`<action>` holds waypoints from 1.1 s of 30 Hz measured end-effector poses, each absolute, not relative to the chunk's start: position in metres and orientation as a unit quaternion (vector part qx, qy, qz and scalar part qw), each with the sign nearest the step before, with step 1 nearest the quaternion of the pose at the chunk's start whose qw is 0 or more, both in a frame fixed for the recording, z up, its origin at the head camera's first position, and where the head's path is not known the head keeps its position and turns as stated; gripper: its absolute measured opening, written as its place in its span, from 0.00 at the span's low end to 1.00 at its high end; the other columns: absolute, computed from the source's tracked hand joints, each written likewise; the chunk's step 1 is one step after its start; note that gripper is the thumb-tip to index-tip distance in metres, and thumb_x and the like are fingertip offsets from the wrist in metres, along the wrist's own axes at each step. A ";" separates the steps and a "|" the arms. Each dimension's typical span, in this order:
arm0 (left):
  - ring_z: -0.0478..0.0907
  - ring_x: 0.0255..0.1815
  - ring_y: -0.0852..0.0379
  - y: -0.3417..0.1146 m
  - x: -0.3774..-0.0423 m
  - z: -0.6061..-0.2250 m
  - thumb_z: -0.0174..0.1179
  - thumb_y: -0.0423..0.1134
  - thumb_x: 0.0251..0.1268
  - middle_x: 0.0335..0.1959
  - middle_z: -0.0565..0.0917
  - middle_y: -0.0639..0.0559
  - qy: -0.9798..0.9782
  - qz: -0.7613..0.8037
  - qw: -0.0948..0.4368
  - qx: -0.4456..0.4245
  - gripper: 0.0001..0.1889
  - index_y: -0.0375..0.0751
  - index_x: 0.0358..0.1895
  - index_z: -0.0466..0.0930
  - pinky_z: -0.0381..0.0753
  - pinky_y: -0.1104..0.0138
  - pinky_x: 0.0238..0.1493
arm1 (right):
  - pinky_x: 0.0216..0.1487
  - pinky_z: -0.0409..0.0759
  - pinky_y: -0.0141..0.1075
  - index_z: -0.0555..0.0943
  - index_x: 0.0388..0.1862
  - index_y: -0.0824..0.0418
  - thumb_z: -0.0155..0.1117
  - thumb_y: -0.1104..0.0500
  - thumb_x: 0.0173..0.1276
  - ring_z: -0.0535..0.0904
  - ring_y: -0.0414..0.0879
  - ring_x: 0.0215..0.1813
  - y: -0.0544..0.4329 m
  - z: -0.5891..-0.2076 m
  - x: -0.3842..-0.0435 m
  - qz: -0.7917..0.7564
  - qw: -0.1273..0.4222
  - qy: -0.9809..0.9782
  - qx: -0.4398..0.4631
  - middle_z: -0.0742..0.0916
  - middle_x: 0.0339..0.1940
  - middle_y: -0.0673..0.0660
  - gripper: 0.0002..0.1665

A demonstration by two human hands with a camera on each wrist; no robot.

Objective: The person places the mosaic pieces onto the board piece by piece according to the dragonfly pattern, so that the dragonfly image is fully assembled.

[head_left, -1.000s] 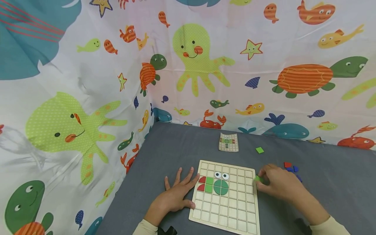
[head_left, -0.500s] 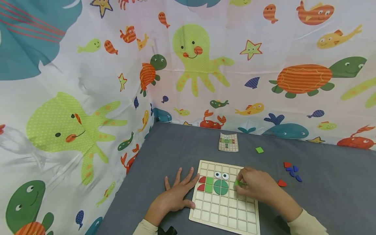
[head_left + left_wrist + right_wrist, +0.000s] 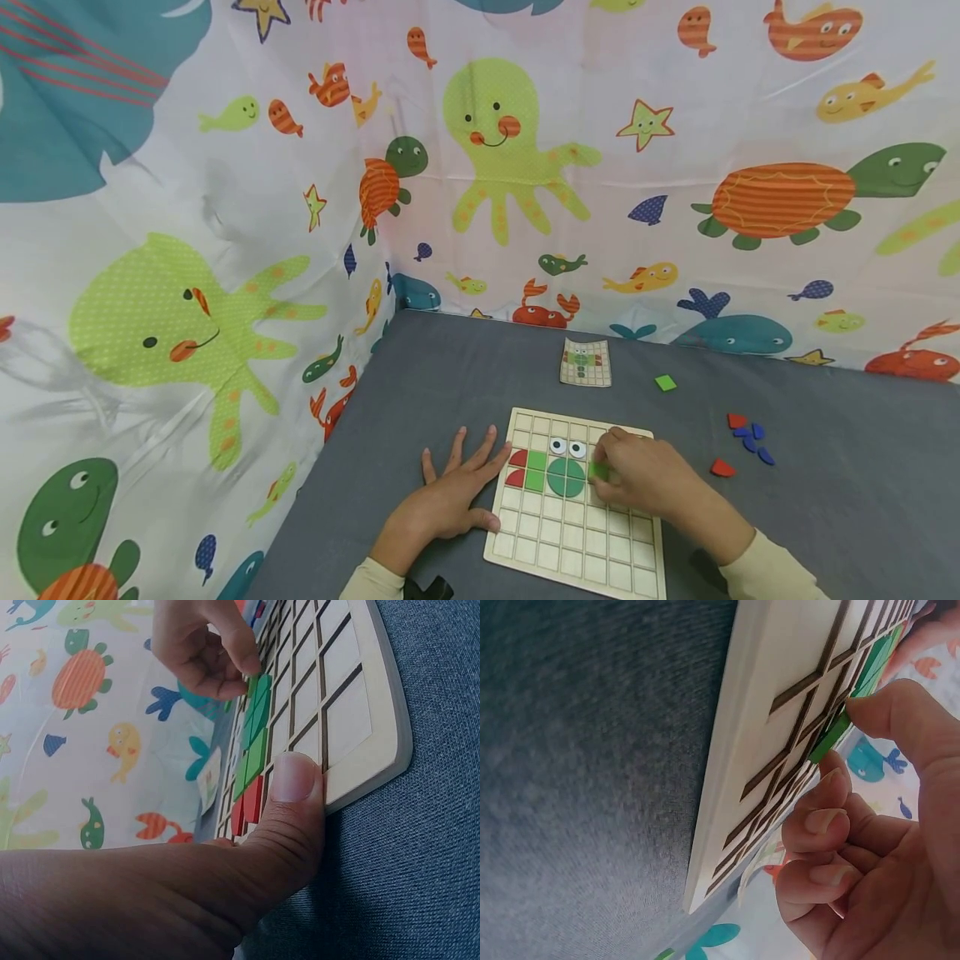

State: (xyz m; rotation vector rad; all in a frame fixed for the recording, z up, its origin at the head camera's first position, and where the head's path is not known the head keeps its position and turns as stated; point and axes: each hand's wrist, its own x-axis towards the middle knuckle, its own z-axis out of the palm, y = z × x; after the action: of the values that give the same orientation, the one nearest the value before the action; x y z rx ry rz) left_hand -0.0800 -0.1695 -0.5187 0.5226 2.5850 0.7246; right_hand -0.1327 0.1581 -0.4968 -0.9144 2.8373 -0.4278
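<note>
A wooden grid board (image 3: 570,542) lies on the grey table. Set in its cells are red quarter-round tiles (image 3: 516,477), light green square tiles (image 3: 536,470), a dark green circle of tiles (image 3: 566,477) and two eye tiles (image 3: 567,448). My right hand (image 3: 645,471) pinches a light green square tile (image 3: 830,739) between thumb and finger, at the cells just right of the dark green circle. Spread out flat, my left hand (image 3: 450,500) rests on the board's left edge, its thumb (image 3: 292,780) on the frame.
Behind the board lies a small pattern card (image 3: 585,363). A loose green tile (image 3: 665,382) sits to its right. Farther right are red tiles (image 3: 723,467) and several blue tiles (image 3: 750,444). A sea-animal cloth (image 3: 562,167) hangs along the back and left.
My right hand has carried the green square tile left from the board's right edge to beside the dark green circle. My left hand has stayed in place.
</note>
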 end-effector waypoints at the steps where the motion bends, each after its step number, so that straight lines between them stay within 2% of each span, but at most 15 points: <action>1: 0.25 0.87 0.32 -0.169 -0.080 -0.518 0.74 0.56 0.56 0.90 0.40 0.55 0.926 0.259 0.202 0.188 0.58 0.69 0.88 0.46 0.27 0.15 0.64 | 0.25 0.75 0.34 0.85 0.40 0.51 0.76 0.49 0.65 0.73 0.32 0.27 0.158 -0.497 -0.133 -0.141 0.066 0.940 -0.302 0.83 0.37 0.42 0.10; 5: 0.25 0.87 0.32 -0.169 -0.080 -0.516 0.74 0.56 0.56 0.90 0.40 0.55 0.927 0.253 0.202 0.188 0.58 0.69 0.88 0.46 0.27 0.15 0.64 | 0.27 0.77 0.34 0.85 0.41 0.51 0.77 0.49 0.66 0.74 0.32 0.29 0.158 -0.498 -0.133 -0.143 0.068 0.940 -0.304 0.83 0.38 0.42 0.11; 12: 0.27 0.87 0.33 -0.165 -0.078 -0.507 0.74 0.55 0.57 0.90 0.42 0.53 0.934 0.236 0.211 0.169 0.57 0.64 0.88 0.48 0.28 0.17 0.69 | 0.30 0.78 0.34 0.84 0.44 0.51 0.78 0.50 0.67 0.74 0.31 0.31 0.160 -0.497 -0.135 -0.158 0.086 0.932 -0.315 0.83 0.39 0.42 0.13; 24: 0.27 0.88 0.35 -0.162 -0.077 -0.510 0.74 0.56 0.56 0.89 0.42 0.55 0.937 0.231 0.209 0.161 0.58 0.64 0.88 0.48 0.27 0.18 0.69 | 0.36 0.82 0.37 0.84 0.45 0.50 0.81 0.49 0.66 0.80 0.34 0.38 0.162 -0.494 -0.134 -0.176 0.113 0.932 -0.297 0.83 0.40 0.42 0.15; 33: 0.26 0.88 0.35 -0.163 -0.077 -0.508 0.74 0.55 0.57 0.89 0.41 0.55 0.935 0.234 0.210 0.163 0.57 0.65 0.88 0.48 0.27 0.18 0.69 | 0.34 0.81 0.35 0.84 0.45 0.49 0.81 0.49 0.66 0.79 0.33 0.38 0.162 -0.494 -0.132 -0.183 0.109 0.931 -0.298 0.83 0.40 0.41 0.15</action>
State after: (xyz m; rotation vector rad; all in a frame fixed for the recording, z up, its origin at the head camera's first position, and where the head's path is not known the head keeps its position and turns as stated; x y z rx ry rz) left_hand -0.0770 -0.1634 -0.5085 0.4536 2.6000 0.6494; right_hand -0.1321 0.1618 -0.4943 -0.8751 2.7364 -0.5373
